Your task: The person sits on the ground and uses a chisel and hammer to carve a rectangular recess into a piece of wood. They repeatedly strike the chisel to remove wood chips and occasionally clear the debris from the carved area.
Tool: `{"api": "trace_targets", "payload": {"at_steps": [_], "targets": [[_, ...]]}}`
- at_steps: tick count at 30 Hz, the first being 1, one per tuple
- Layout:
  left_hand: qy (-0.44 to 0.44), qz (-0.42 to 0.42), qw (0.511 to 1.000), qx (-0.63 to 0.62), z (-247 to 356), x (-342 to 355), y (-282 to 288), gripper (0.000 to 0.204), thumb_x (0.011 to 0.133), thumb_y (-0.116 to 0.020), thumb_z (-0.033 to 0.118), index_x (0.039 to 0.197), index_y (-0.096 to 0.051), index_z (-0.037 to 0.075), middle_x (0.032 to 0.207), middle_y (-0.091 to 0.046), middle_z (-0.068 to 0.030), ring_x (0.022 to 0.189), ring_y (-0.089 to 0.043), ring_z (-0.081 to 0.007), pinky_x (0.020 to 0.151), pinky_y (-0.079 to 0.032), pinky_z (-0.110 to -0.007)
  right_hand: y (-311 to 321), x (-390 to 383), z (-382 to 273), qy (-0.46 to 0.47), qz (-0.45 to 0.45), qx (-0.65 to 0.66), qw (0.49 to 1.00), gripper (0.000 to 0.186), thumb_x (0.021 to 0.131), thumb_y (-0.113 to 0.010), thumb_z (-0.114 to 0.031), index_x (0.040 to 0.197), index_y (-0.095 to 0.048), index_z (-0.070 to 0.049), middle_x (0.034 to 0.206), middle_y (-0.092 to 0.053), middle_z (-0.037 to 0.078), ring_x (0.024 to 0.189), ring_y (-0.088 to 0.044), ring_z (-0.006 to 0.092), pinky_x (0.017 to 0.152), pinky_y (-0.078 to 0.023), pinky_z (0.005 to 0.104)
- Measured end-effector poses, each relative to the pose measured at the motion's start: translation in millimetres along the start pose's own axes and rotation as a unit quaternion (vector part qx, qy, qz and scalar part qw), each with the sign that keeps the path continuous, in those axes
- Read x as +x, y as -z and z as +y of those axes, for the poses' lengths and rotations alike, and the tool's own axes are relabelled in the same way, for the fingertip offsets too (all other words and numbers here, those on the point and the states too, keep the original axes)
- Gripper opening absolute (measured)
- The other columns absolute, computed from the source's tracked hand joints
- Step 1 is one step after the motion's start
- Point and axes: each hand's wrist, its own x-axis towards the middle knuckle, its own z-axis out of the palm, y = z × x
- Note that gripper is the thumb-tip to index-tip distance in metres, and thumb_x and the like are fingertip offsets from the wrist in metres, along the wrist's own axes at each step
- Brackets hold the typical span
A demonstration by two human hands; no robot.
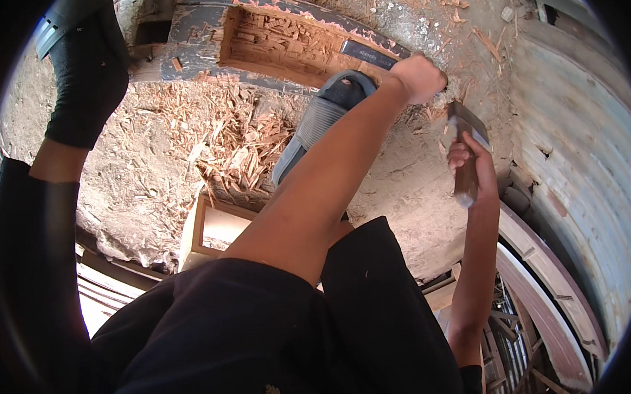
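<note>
A thick curved wooden plank (196,34) with peeling grey and pink paint lies across the far side. Rough chop marks cover the floor of its long recess (280,40). My left hand (419,78) is closed in a fist at the recess's right end; what it grips is hidden. A dark flat bar (374,55) lies along the recess's far wall, its right end meeting that hand; whether it is held I cannot tell. To the right, my right hand (463,157) wraps round the wooden handle of a hammer (471,123), its dark metal head apart from my left hand.
My sandalled foot (319,119) is against the plank's near side, and my other foot in a black sock (85,87) is at far left. Wood chips (236,147) litter the dirt ground. A wooden frame (193,227) is nearer; corrugated metal sheeting (572,115) stands right, above curved timbers (545,292).
</note>
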Motion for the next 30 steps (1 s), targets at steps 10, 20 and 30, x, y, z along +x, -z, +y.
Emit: {"api": "trace_targets", "payload": {"at_steps": [10,20,30], "targets": [[-0.016,-0.011,0.992,0.127,1,-4,7,0.010,0.072,-0.060,0.022,0.074,-0.065,0.013,0.070,-0.066,-0.0039,0.068,-0.063,-0.0193,0.082,-0.039,-0.032,37,-13,-13,-0.016,-0.038,0.108,0.993,0.021,0.090,-0.051,-0.018,0.098,-0.047,0.001,0.069,-0.045,0.001,0.055,-0.044,0.0067,0.048,-0.039,0.0202],[0.039,0.005,0.996,0.082,-3,-10,4,0.010,0.073,-0.055,0.015,0.075,-0.064,0.011,0.072,-0.066,-0.0046,0.070,-0.064,-0.0196,0.082,-0.043,-0.032,-28,-16,13,0.001,-0.080,-0.051,0.996,0.021,0.090,-0.053,-0.021,0.096,-0.048,-0.001,0.069,-0.044,0.001,0.054,-0.041,0.0067,0.049,-0.035,0.0207],[0.055,0.028,0.998,0.011,0,-9,15,0.016,0.065,-0.063,0.017,0.075,-0.061,0.005,0.069,-0.064,-0.0108,0.077,-0.062,-0.0268,0.076,-0.046,-0.034,35,2,13,-0.067,-0.093,0.170,0.979,0.023,0.091,-0.051,-0.022,0.098,-0.048,0.000,0.071,-0.047,0.001,0.056,-0.046,0.0070,0.048,-0.039,0.0206]]}}
